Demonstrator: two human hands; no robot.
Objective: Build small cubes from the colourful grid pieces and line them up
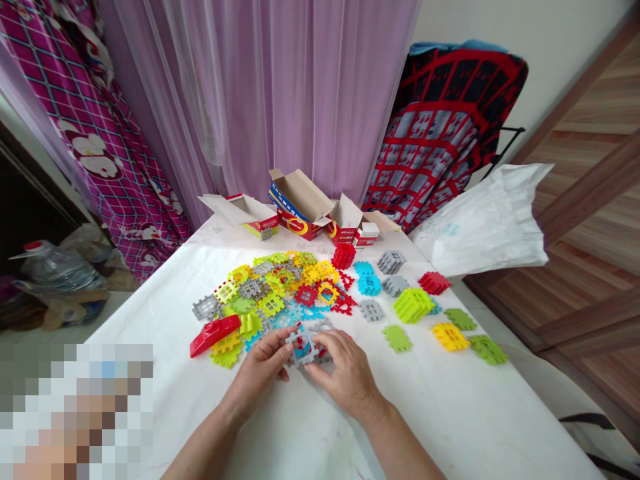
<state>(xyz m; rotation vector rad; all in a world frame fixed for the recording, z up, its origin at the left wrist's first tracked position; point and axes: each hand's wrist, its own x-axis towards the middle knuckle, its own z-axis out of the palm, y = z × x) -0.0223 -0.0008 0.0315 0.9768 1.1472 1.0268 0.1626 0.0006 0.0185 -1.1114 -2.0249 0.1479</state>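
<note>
Near the front of the heap, my left hand (267, 360) and my right hand (345, 370) both grip a grey plastic interlocking tile (301, 348) with a round opening. My left thumb and fingers pinch its left side, and the right fingers close on its right side. Red and blue show through the opening. Just beyond lies a loose heap of interlocking tiles (270, 305) in green, yellow, grey, blue and red. A red curved piece (215, 335) sits to the left of my left hand. Stacks of lime green tiles (413, 305) and yellow tiles (450, 337) lie to the right.
Opened cardboard boxes (300, 197) stand along the back of the white-covered table (440, 413). Sorted stacks include red tiles (343, 256) and grey tiles (391, 262). A white plastic bag (485, 223) leans at the right edge. A pixelated patch covers the lower left.
</note>
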